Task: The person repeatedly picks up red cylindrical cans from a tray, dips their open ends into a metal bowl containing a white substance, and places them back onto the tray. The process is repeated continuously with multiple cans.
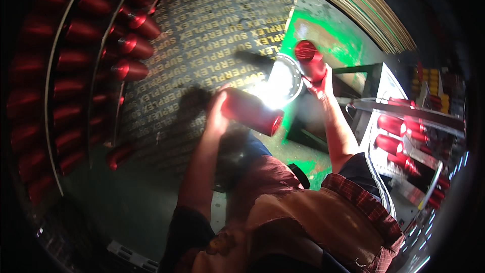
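Note:
My left hand (218, 110) is wrapped round the end of a shiny red metal cylinder (252, 112), which lies tilted with its other end toward the lower right. My right hand (322, 85) grips the lower part of a second red cylinder (309, 61), held up and leaning a little left. Between the two glows a round lamp (283, 82) with a pale ring, so bright that its details are washed out. Both cylinders are close to the lamp; glare hides whether either touches it.
Rows of red cylinders (134, 46) lie on racks at the left. Behind the lamp is a dark printed board (212, 30). Stacked sheets (364, 7) stand at the far right. A dark frame (371, 78) and more red cylinders (389, 144) are by my right arm.

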Tool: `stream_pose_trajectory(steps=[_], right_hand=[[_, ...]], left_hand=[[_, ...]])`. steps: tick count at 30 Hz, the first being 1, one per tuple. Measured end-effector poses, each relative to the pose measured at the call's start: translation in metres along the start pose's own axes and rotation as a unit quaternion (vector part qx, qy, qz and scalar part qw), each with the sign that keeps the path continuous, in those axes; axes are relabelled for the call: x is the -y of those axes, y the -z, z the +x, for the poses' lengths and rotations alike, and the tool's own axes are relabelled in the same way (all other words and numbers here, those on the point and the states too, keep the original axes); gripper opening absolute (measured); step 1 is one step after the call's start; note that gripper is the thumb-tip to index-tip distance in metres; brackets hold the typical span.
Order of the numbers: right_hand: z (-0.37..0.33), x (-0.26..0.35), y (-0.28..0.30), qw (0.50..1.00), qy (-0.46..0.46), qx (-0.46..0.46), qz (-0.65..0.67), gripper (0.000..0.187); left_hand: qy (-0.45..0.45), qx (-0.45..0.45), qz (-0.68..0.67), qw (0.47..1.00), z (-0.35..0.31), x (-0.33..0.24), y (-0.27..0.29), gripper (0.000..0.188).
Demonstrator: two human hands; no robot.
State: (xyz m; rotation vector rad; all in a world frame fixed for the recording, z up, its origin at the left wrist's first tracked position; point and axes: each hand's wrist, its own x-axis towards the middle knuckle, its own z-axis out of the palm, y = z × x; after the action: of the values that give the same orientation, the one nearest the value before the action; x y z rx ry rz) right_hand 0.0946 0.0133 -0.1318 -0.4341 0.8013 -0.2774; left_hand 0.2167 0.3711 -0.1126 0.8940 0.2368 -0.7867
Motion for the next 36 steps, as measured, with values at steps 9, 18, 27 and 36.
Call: stream_pose_trajectory(steps=[9,18,27,36], right_hand=[[-0.014,0.017,0.075,0.87,-0.073,0.244,0.423,0.053],[-0.075,-0.002,-0.04,0.946,0.226,0.109,-0.203,0.052],[-0.063,-0.229,-0.188,0.481,0.447,0.34,-0.673,0.047],[-0.093,-0.221,-0.248,0.406,0.448,0.455,-0.654,0.05]], left_hand=[[0.348,0.411,-0.472,0.698,0.053,0.155,-0.094,0.06],[-0.171,-0.016,0.317,0.933,-0.097,-0.018,0.046,0.034],[-0.412,-0.252,0.662,0.573,-0.151,-0.032,0.108,0.03],[-0.42,-0.229,0.543,0.69,-0.194,-0.058,0.135,0.049]])
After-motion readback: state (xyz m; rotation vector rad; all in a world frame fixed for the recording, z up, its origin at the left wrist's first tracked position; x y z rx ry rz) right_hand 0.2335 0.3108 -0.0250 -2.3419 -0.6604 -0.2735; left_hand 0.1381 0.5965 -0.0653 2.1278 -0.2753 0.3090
